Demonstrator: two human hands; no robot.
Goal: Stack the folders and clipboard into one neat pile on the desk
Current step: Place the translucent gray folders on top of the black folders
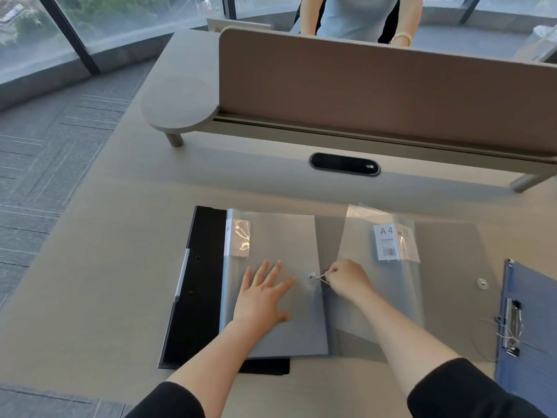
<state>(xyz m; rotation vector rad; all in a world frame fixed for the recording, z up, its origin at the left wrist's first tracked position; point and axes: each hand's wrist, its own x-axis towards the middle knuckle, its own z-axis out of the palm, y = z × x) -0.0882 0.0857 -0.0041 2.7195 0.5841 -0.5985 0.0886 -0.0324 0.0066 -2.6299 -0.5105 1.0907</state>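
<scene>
L hand [265,297] lay flat, fingers spread, on a clear folder [280,336] sitting atop a black folder [196,297] on the counter [105,267]. R hand [346,280] was pinched shut on the string [320,277] at that folder's button [311,276]. 2nd clear folder [422,297] w/ A4 label [385,242] lay just right, partly overlapped. Blue clipboard [524,342] was at far right, apart from the pile.

Beige desk [90,251] with brown divider [376,95], grey carpet [45,152], daylit windows [126,13].
</scene>
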